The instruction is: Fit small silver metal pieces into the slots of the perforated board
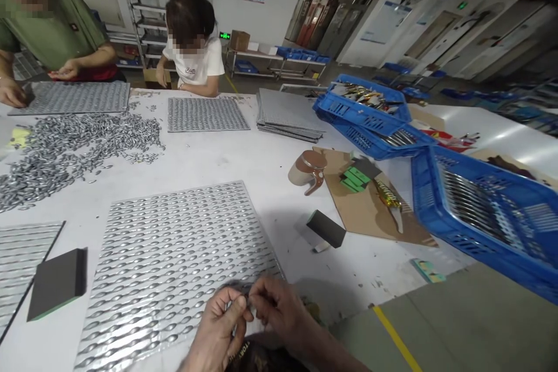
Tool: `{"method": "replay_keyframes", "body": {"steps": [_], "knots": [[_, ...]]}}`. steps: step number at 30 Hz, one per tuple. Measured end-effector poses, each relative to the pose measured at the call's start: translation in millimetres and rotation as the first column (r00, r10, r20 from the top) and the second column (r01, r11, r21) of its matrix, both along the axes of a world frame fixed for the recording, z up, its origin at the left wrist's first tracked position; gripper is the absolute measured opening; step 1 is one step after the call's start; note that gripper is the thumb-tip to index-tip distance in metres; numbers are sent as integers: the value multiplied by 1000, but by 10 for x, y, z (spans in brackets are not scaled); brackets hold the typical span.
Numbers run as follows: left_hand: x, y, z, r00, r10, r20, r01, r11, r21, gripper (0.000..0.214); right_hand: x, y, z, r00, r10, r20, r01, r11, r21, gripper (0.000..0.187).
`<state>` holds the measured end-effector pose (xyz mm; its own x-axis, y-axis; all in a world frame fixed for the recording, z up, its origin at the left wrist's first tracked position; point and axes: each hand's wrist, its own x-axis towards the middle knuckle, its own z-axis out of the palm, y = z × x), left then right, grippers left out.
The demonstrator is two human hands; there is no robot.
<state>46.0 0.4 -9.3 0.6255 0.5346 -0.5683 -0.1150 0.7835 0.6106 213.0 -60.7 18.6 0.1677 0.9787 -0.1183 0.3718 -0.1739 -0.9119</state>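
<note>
My left hand [220, 325] and my right hand [276, 305] meet at the near edge of the white table [244, 168], fingertips pinched together on a small silvery piece I cannot make out clearly. They hover over the front right corner of a large grey tray [174, 256] whose rows hold many small metal pieces. A dark sanding block [58, 282] lies to the left of that tray.
A heap of loose metal pieces [74, 142] covers the table's left. Two other people work at trays [74, 97] at the far side. Stacked trays [285, 116], a tape dispenser [307, 170], cardboard [370, 209], a dark block [326, 228] and blue crates [488, 215] stand to the right.
</note>
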Motion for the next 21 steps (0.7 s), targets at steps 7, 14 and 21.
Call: {"method": "replay_keyframes", "body": {"steps": [7,14,21], "knots": [[26,18,58,1000,24,9,-24,999,35,50,-60,-30,-39,977,-20,-213,2,996,-84,28],[22,40,105,993,96,-68,-103,990,-101,58,303,96,-282,943,-220,248,215,975,50,26],[-40,60,218,997,8,-80,-14,997,-82,51,488,234,-597,880,-235,413,216,972,92,24]]}}
